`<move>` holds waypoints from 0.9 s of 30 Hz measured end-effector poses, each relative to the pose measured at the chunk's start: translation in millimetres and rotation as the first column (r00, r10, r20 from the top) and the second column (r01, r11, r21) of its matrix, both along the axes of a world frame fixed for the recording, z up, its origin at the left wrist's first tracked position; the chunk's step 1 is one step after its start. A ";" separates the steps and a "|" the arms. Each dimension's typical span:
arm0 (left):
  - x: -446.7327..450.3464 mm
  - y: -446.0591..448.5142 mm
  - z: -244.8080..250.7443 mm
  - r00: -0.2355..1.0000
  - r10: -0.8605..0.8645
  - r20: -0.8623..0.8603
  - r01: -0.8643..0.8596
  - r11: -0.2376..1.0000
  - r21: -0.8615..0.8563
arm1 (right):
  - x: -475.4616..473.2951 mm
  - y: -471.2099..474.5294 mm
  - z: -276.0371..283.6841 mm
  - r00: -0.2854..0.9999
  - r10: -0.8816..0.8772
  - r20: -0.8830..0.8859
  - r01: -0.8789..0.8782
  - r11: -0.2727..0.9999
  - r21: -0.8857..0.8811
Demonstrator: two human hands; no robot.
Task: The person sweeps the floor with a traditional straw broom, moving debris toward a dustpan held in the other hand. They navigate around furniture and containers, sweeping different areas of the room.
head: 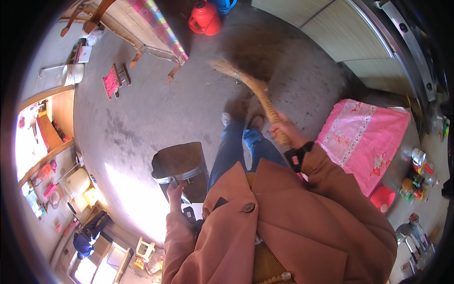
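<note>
My right hand point(282, 126) grips the wrapped handle of a straw hand broom point(260, 91), whose bristles fan out to the upper left, over the grey concrete floor. Down to the left, my left hand point(175, 192) is closed on the handle of a dark, open-mouthed dustpan or bin point(182, 161) with a pale metal band across it. This container is beside my left leg. Both my feet are on the floor between the two hands. Whether the bristles touch the floor, I cannot tell.
A red thermos jug point(205, 19) stands far ahead beside a blue bucket point(225, 5). Wooden table legs point(173, 72) and a small pink-topped stool point(111, 82) are at the left. A pink cloth point(361, 142) covers a surface at the right, near pale cabinets point(347, 32).
</note>
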State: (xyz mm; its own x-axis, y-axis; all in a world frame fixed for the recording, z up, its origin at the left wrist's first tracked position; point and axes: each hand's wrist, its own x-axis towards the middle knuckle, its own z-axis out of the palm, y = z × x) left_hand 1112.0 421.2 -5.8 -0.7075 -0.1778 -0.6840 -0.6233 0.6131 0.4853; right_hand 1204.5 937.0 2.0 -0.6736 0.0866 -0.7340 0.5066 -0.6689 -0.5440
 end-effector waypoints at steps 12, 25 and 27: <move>13.8 -72.1 -21.3 1.000 0.017 -0.022 -0.019 0.994 -0.104 | -53.1 48.4 -35.4 0.985 -0.159 0.072 0.146 0.978 0.150; 13.5 -149.2 -50.4 0.998 -0.046 0.051 0.052 0.990 -0.132 | -67.3 -210.6 -81.1 0.997 0.044 0.061 -0.050 0.994 0.097; 11.2 -153.0 -57.9 0.998 -0.039 0.047 0.041 0.998 -0.039 | -58.1 -237.1 -68.4 0.996 -0.009 0.086 0.001 0.996 0.095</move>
